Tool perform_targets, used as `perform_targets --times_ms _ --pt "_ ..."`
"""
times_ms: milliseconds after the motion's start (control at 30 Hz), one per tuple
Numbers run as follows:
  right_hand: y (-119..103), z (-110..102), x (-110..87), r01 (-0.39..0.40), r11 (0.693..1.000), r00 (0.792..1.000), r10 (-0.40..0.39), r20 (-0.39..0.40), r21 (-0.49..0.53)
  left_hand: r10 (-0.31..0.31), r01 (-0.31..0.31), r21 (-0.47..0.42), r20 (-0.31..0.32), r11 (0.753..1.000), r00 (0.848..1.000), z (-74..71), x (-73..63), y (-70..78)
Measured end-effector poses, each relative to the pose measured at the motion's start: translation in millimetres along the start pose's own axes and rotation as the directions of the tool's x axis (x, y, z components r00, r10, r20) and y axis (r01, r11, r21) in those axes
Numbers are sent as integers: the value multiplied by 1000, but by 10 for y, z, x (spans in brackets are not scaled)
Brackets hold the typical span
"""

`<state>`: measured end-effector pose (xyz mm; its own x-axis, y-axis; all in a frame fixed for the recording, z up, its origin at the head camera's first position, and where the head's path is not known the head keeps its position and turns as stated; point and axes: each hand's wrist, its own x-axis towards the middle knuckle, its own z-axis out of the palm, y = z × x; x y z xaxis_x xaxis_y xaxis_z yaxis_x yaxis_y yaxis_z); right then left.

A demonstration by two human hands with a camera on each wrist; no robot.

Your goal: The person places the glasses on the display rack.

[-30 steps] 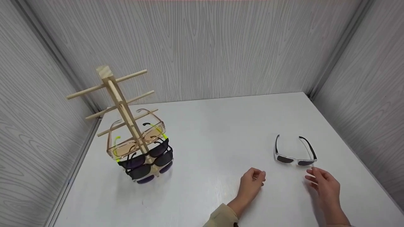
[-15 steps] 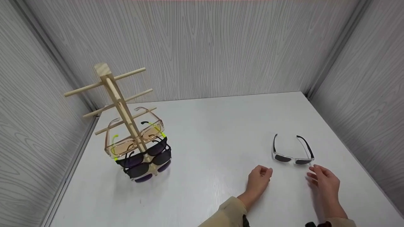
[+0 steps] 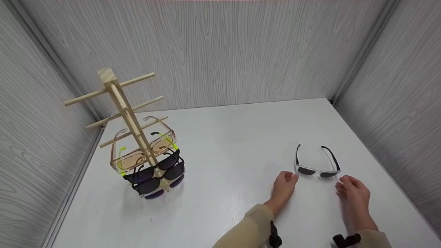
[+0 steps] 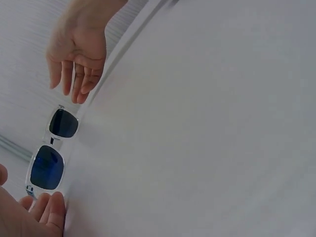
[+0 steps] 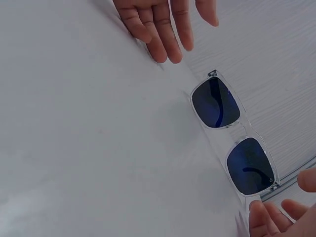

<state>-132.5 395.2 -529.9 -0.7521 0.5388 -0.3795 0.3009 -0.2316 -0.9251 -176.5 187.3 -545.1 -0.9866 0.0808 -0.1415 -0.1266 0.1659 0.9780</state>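
A pair of sunglasses (image 3: 317, 172) with a clear frame, dark lenses and black temples stands on the white table, temples unfolded toward the back wall. My left hand (image 3: 285, 186) is at the frame's left front corner, fingers loosely bent, fingertips right beside it. At the opposite corner is my right hand (image 3: 356, 193), its fingers relaxed and just short of the frame. In the left wrist view, blue-tinted lenses (image 4: 47, 168) show between both hands. The right wrist view shows the fingertips (image 5: 257, 213) of my right hand close below one lens.
On the left stands a wooden eyewear rack (image 3: 122, 106) with bare upper pegs. Tan-lensed glasses (image 3: 132, 162) and several dark sunglasses (image 3: 148, 186) hang on its lower part. Grey wood-grain panels (image 3: 220, 51) enclose the table (image 3: 220, 144) at the back and sides.
My left hand has moved right and forward, up to the sunglasses' left corner. My right hand stays near the right corner, now slightly closer. The view has shifted a little; the sunglasses stay put.
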Motion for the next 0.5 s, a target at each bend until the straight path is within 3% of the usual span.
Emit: perform_targets --times_ms 133,300,500 --pt "-52 0 68 -19 999 1000 19 13 -27 -13 13 -17 32 1000 999 20 40 39" --pt "-126 21 136 13 989 999 -7 42 -149 -51 51 -2 78 999 996 74 89 81" --pt "-184 81 190 -6 975 996 25 82 -223 -55 56 0 94 998 994 129 150 117"
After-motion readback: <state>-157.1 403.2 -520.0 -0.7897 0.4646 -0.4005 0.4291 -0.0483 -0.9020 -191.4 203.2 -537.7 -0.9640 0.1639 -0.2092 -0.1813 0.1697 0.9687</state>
